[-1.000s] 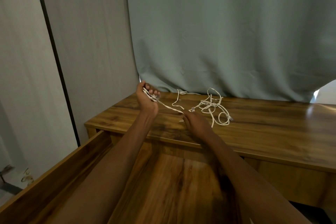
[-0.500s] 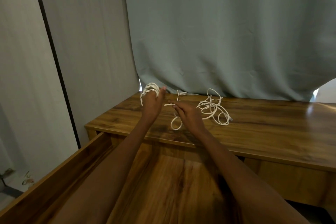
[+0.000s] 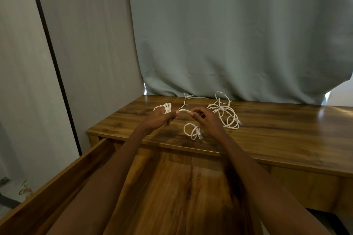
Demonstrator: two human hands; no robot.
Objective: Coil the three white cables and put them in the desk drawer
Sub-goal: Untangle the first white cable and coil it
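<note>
My left hand (image 3: 159, 118) is raised over the wooden desk top (image 3: 277, 135) with several turns of a white cable coil (image 3: 166, 108) wrapped round its fingers. My right hand (image 3: 207, 118) pinches the same cable's free run close to the left hand; a loose loop with a plug (image 3: 193, 131) hangs below it onto the desk. A tangled heap of white cables (image 3: 224, 113) lies on the desk behind and to the right of my right hand. Another white cable end (image 3: 186, 99) trails toward the curtain. The open drawer (image 3: 57, 179) lies below my forearms.
A grey-green curtain (image 3: 229, 34) hangs right behind the desk. A pale wall with a dark vertical strip (image 3: 55, 63) stands to the left. The drawer's wooden floor (image 3: 177, 192) shows between my arms.
My left hand turned from palm-up to knuckles-up, and more cable is wound on it. My right hand rose off the desk and came in beside the left.
</note>
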